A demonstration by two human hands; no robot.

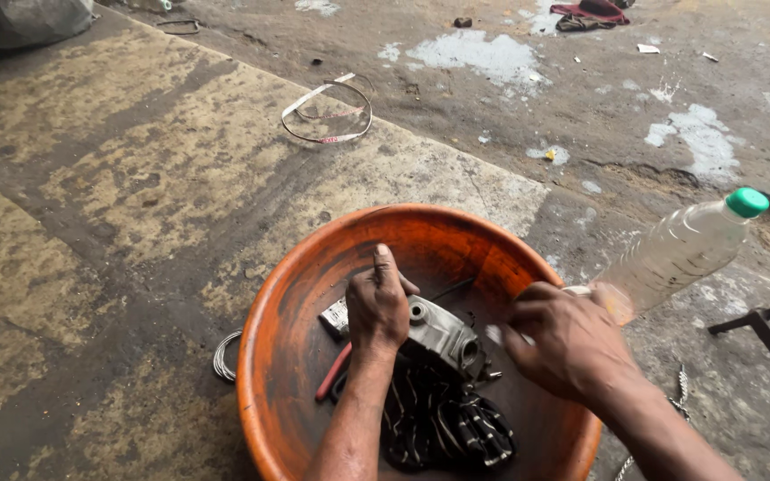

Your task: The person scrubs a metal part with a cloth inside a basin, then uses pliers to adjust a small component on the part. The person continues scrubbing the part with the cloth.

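Observation:
My left hand (376, 303) rests on a grey metal engine part (438, 328) inside an orange plastic basin (300, 294), thumb stretched toward the far wall. My right hand (563, 338) grips the base of a clear plastic bottle (679, 251) with a green cap, held tilted with the cap up and away over the basin's right rim. A dark striped rag (443, 419) lies in the basin under my forearm, and a red-handled tool (333, 372) sits beside the metal part.
The basin stands on a stained concrete slab. A loop of strapping (327, 111) lies farther off, a wire coil (225, 354) by the basin's left side, a black metal frame (764, 325) at right, red cloth (592, 13) at the top, puddles on the ground.

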